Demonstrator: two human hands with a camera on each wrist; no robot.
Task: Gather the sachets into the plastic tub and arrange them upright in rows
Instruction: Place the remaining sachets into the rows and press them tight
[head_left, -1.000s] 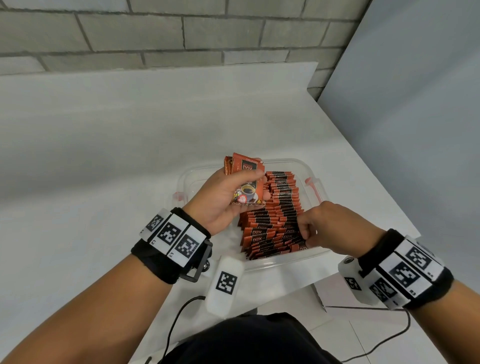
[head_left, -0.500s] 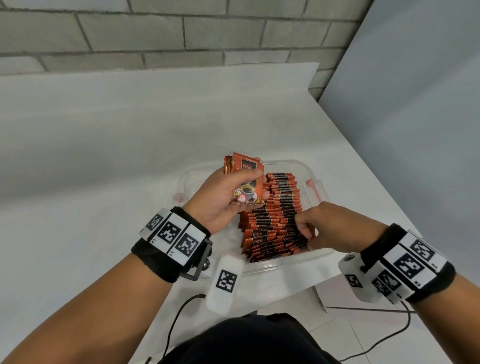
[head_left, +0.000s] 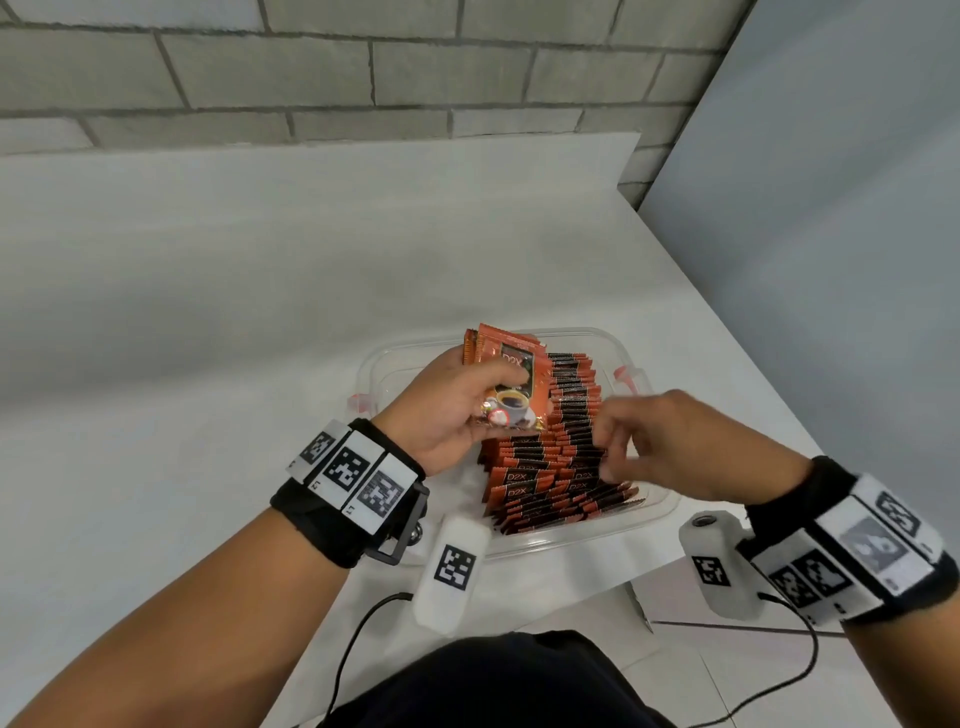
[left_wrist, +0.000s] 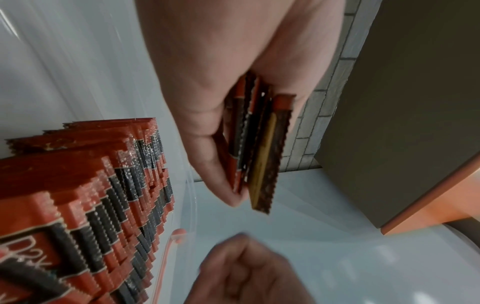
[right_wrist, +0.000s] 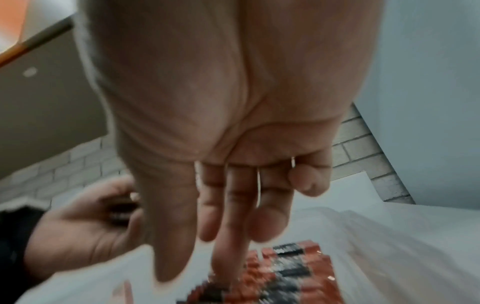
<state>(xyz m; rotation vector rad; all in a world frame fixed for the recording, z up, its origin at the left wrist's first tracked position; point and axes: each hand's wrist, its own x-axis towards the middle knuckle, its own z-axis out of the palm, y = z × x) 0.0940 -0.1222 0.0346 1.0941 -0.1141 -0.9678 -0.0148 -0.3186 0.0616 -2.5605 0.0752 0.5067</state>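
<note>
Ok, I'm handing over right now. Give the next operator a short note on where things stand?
Left hand: grips a small bundle of sachets above the plastic tub.
Right hand: empty, fingers loosely curled, over the row of sachets in the tub.
Done: one long row stands on edge along the tub's right side.
Left: feed the held bundle into the tub upright; the tub's left part shows no sachets.

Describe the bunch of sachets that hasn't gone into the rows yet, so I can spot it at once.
Start at the clear plastic tub at the near right corner of the white table. Its right part holds rows of sachets standing on edge. The bunch of loose sachets is above the tub's left part, gripped in the left hand; alone it shows a full front, printed with a coffee cup.
</note>
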